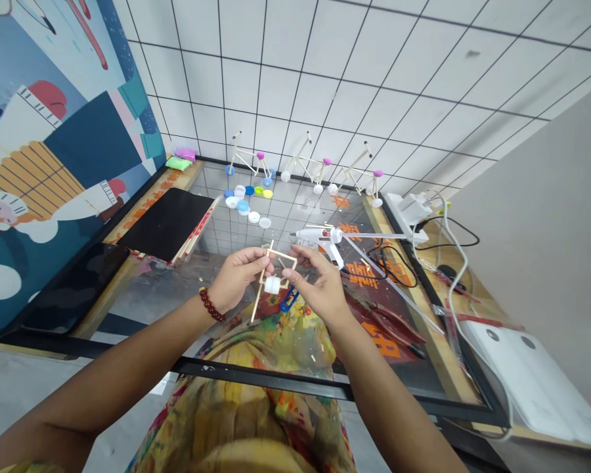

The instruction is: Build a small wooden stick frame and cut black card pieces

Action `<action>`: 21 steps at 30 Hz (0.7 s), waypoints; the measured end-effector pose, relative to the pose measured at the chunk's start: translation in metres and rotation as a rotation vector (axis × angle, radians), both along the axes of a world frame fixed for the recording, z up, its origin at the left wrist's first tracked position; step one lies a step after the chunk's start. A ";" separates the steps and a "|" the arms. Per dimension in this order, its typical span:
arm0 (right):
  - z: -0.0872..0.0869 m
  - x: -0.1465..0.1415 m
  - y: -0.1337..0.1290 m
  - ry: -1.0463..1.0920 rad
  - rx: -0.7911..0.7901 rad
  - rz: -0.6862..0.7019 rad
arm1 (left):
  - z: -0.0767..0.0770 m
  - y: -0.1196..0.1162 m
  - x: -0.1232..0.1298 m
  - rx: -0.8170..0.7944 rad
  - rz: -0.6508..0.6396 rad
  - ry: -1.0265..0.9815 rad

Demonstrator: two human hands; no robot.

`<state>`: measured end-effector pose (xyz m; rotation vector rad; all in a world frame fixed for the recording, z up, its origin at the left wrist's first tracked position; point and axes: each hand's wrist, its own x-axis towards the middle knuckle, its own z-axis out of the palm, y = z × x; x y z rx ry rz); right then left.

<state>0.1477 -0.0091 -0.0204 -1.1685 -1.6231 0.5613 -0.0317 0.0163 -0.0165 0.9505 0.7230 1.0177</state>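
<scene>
Both hands grip a stick frame (272,266) above the glass surface (177,295): left hand (236,279) pinching its left side, right hand (320,286) its right. Beyond lie orange lettering (369,272), too blurred to read, a glue gun (325,238) and bottle caps (249,200).

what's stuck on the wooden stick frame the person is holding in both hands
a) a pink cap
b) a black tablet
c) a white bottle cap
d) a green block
c: a white bottle cap sits at the lower part of the stick frame, which the left hand and the right hand pinch from either side above the glass table.
</scene>
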 end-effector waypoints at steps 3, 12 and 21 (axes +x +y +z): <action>-0.003 -0.002 0.002 0.207 -0.193 0.056 | 0.000 0.002 -0.001 -0.041 0.025 -0.048; -0.006 -0.003 0.002 0.375 -0.330 0.056 | -0.003 0.003 -0.003 -0.107 -0.016 -0.034; -0.007 -0.010 -0.001 0.488 -0.338 0.080 | -0.005 0.009 -0.012 -0.156 -0.189 -0.062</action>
